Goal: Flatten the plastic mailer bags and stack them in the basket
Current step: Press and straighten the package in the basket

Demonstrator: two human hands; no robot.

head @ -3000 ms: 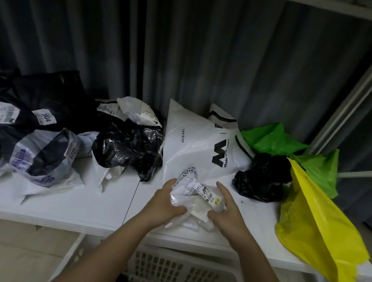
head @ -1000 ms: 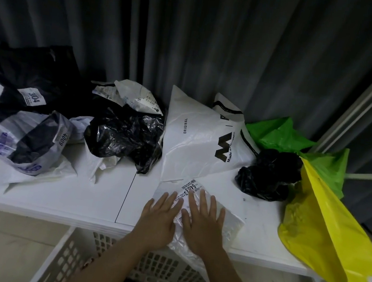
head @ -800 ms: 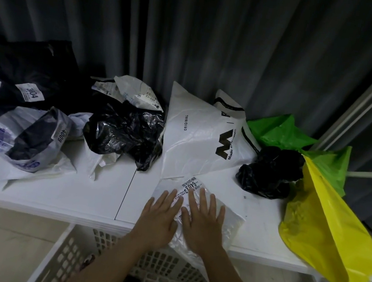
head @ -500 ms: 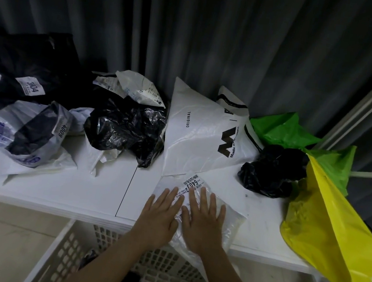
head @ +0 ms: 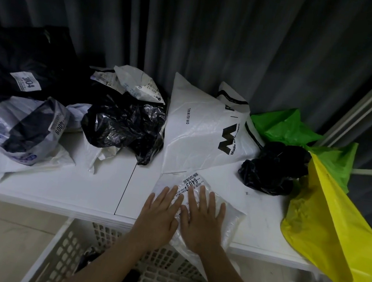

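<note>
Mailer bag (head: pixel 229 214) is lying flat under your palms now.
Crumpled seconds ago, it is spreading; your left hand (head: pixel 158 215) and right hand (head: pixel 202 223) are pressing open-fingered, gripping nothing; basket (head: pixel 59 247) is waiting.

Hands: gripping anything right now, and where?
Nothing gripped. Left hand and right hand press flat, fingers straight, on the white mailer bag at its middle.

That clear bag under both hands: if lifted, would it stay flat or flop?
The clear bag would probably flop: its near end already droops over the table edge toward the basket. It looks thin and crinkled, so likely light, and its glossy film may slide under the flat left hand and right hand.
</note>
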